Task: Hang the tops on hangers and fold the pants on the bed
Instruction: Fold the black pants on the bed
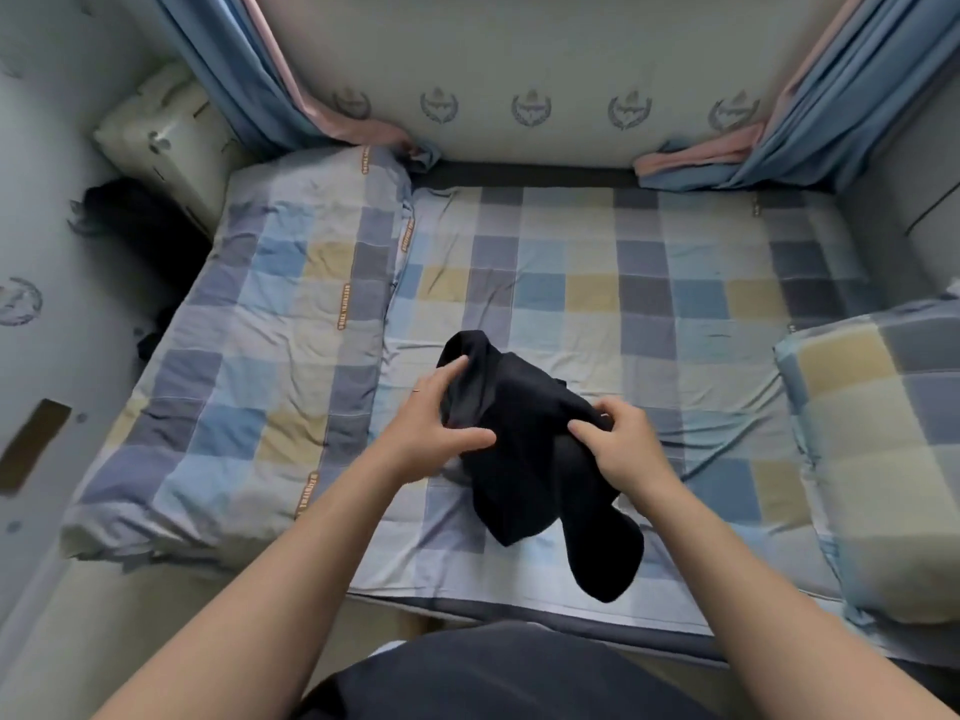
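Note:
A black garment [524, 439] hangs bunched above the middle of the bed [649, 314], its lower end drooping toward the front edge. I cannot tell whether it is a top or pants. My left hand [439, 415] grips its upper left part, thumb and fingers pinching the cloth. At its right side my right hand [621, 446] holds it with curled fingers. No hanger is in view.
A folded checked quilt [260, 356] lies on the bed's left part and a checked pillow [883, 449] on the right. Blue and pink curtains [249, 75] hang at both back corners. Dark clothing [140, 226] is heaped at the left by a white pillow [166, 137].

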`<state>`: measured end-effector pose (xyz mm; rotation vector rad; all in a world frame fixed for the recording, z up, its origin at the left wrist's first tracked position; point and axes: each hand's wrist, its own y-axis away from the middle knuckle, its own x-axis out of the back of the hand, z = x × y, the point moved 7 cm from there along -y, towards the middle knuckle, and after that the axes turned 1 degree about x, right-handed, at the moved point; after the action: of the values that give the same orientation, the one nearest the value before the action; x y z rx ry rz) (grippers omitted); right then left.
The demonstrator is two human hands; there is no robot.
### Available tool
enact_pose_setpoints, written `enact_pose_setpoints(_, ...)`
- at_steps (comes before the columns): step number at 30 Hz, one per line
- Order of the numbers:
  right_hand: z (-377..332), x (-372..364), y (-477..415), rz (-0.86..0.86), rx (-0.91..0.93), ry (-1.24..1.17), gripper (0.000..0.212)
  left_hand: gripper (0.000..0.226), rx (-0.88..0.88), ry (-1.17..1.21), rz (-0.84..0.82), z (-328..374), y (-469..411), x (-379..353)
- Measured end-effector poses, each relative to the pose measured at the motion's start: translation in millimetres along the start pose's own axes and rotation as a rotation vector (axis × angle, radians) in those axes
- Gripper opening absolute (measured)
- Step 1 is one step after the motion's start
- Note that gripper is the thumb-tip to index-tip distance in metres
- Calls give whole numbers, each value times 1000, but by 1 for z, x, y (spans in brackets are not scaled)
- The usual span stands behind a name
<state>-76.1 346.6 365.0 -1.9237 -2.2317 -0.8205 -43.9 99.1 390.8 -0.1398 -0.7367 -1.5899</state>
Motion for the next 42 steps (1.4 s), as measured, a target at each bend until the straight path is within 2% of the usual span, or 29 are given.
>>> enact_pose_setpoints(3,-41,-2,10,-5,91,-101,8,121,-184,-194,-195,29,6,-36)
enact_pose_setpoints(6,-89,-13,28,-121,230,-187,7,122,-280,-38,-197,48,10,-54)
enact_pose_setpoints(7,-104,-17,33,-171,281,-198,10,109,-291,67,-138,51,8,-49)
enact_pose_setpoints(9,-124,-21,42,-257,336,-245,16,61,-310,195,28,53,4,-27)
enact_pose_setpoints(10,-130,-21,44,-265,353,-267,21,39,-308,254,98,53,2,-14)
enact_pose_setpoints(11,-134,-18,44,-247,372,-278,26,29,-281,356,133,50,0,-4)
enact_pose_setpoints(15,-126,-13,34,-151,371,-208,49,33,-48,820,81,27,-5,16)
enact_pose_setpoints(18,-106,-33,26,-259,294,-102,79,34,18,976,55,18,-2,28)
enact_pose_setpoints(19,-98,-44,24,-313,265,-72,81,36,28,999,55,17,0,33)
enact_pose_setpoints(20,-91,-56,23,-369,237,-58,74,36,40,1014,48,17,2,38)
enact_pose_setpoints(22,-77,-80,19,-446,164,-37,43,36,62,1033,30,17,5,47)
enact_pose_setpoints(24,-69,-96,12,-453,148,69,19,37,90,1049,13,14,7,57)
enact_pose_setpoints(26,-69,-108,6,-464,182,174,9,35,125,1051,30,7,8,69)
enact_pose_setpoints(28,-72,-115,1,-449,197,236,13,28,133,1051,112,-4,6,87)
enact_pose_setpoints(31,-81,-114,-2,-364,203,294,13,25,131,1054,346,-26,0,124)
enact_pose_setpoints(34,-99,-117,0,-319,236,307,23,30,138,948,524,-48,-3,150)
enact_pose_setpoints(39,-134,-110,7,-214,155,-37,31,57,135,519,616,-60,0,157)
enact_pose_setpoints(42,-150,-104,5,-135,53,-217,38,52,-61,258,691,-35,18,153)
